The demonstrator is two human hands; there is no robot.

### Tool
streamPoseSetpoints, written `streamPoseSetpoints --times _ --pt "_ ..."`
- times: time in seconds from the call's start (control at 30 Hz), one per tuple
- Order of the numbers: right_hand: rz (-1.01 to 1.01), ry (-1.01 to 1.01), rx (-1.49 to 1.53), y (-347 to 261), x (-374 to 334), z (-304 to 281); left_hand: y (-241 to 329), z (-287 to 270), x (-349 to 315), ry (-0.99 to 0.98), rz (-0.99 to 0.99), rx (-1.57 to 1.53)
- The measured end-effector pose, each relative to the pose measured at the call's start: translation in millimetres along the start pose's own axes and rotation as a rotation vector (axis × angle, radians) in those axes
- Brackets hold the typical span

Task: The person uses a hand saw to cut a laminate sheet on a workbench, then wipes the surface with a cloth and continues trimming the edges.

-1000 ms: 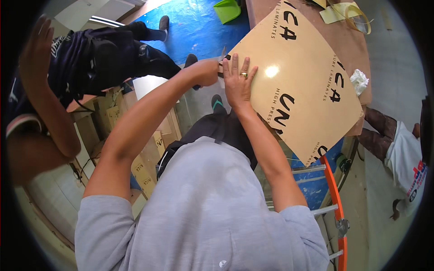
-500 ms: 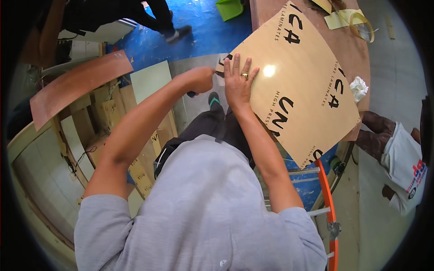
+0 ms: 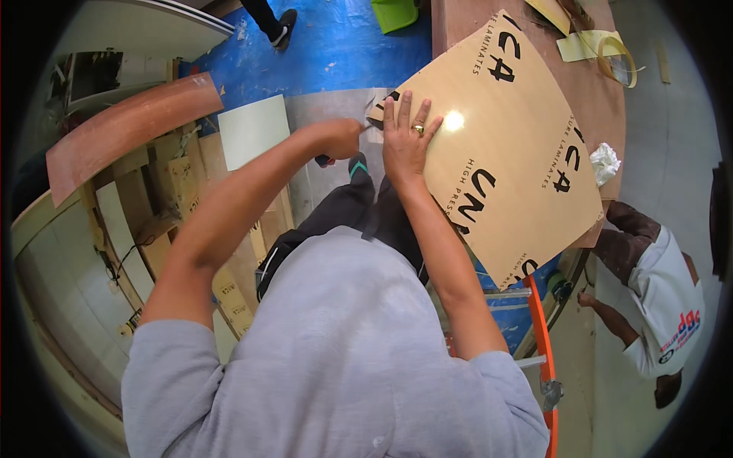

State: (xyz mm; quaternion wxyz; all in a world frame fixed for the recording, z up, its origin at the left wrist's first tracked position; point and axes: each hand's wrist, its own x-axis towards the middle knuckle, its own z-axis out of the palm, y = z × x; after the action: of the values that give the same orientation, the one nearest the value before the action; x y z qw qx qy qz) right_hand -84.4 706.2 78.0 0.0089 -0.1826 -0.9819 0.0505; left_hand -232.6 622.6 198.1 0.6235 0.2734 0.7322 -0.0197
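Observation:
A tan-backed laminate sheet with dark printing lies askew on a brown wooden workbench and sticks out past its near edge. My right hand rests flat on its left corner, fingers apart, a ring on one finger. Beside that corner, my left hand is closed round a hand tool with a dark handle. Most of the tool is hidden in the fist; a thin metal tip shows by the sheet's corner, and I cannot tell its exact kind.
On the bench are a tape roll and crumpled white paper. An orange ladder stands near my right arm. A co-worker bends at the right. Wood pieces and a curved brown panel lie left; a green dustpan lies ahead.
My hands keep nearly the same places at the sheet's corner. The co-worker at the right has shifted, with an arm now showing. The person at the upper left has mostly moved out of view.

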Motion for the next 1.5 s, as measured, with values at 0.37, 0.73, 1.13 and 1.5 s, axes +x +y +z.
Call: streamPoseSetpoints --times 0.37,0.73,1.13,1.5 --pt "0.017 -0.008 -0.008 2.9 -2.9 9.6 0.1 0.7 -13.8 -0.01 -0.042 0.013" --pt "-0.354 -0.139 0.367 14.6 33.2 -52.4 -113.0 37.7 5.1 0.447 0.085 -0.404" --pt "-0.459 -0.745 0.325 165.6 233.4 -91.7 -168.9 155.1 44.1 0.487 -0.061 -0.86" --pt "-0.29 -0.613 0.593 170.3 218.5 -64.6 -67.9 63.9 88.6 0.528 0.444 -1.235"
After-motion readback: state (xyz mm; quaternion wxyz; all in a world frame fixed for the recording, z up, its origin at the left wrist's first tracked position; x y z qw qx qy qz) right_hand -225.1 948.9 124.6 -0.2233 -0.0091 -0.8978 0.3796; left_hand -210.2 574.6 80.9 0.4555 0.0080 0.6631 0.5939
